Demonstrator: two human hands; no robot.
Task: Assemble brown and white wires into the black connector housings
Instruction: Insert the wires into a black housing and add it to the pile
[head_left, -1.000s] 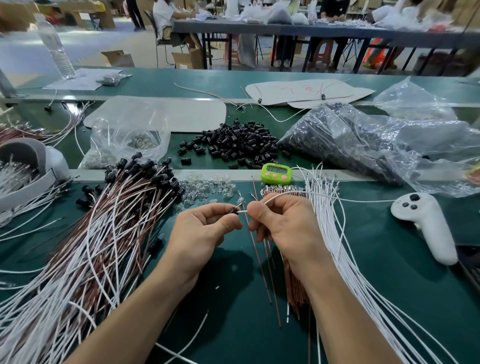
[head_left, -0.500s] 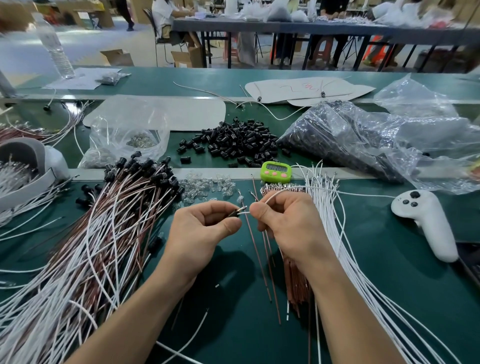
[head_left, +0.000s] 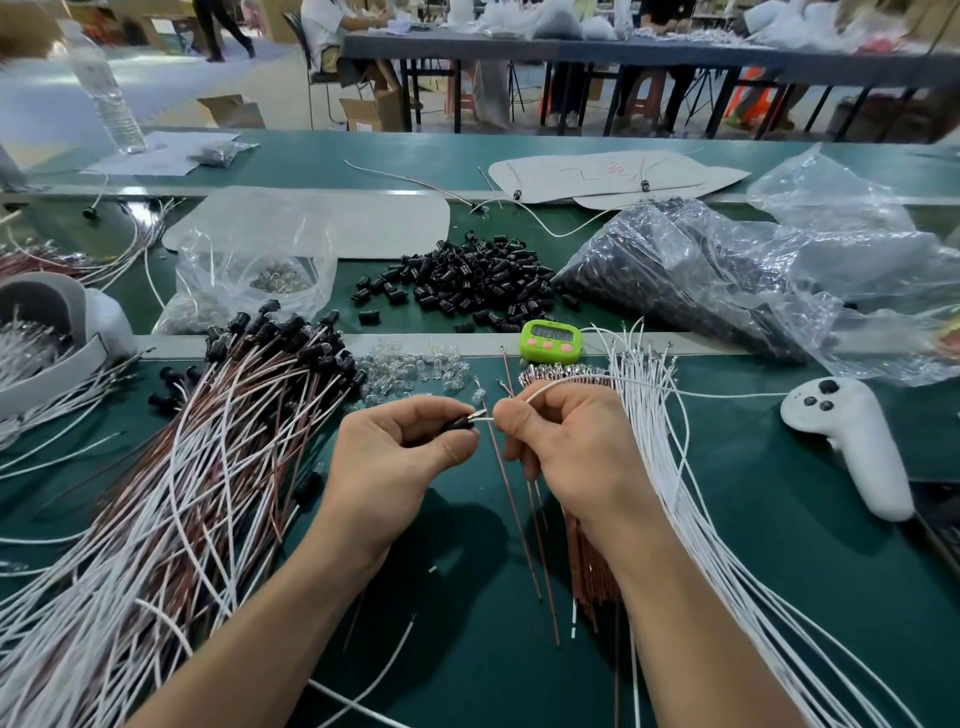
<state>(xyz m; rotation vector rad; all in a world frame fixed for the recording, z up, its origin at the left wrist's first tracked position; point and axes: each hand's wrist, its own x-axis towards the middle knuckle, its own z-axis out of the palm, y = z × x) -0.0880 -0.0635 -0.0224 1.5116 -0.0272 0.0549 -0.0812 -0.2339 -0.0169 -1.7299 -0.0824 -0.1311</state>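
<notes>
Black connector housing (head_left: 456, 423) is sitting near the middle of the view, over the green worktop (head_left: 467, 649), pinched between the thumb and forefinger of the left hand (head_left: 395, 457). The fingers of this hand are curling around it. The right hand (head_left: 561, 447), just beside the housing at 3 o'clock, is pinching a white wire (head_left: 571, 382) close to its metal end. This end is touching the opening of the housing; how deep it is going in, I cannot tell. The rest of the white wire is arching toward 3 o'clock, over a bundle of loose white wires (head_left: 675, 467). A few thin brown wires (head_left: 511, 499) are running between the two hands toward 6 o'clock; whether the right hand is gripping them, I cannot tell. At 9 o'clock from the hands a big heap of finished wires (head_left: 182, 493) with black ends is lying. At 12 o'clock a pile of loose black housings (head_left: 467, 280) is resting, with a green timer (head_left: 550, 340) nearer, at 1 o'clock. A white controller (head_left: 852, 447) is lying well apart at 3 o'clock
</notes>
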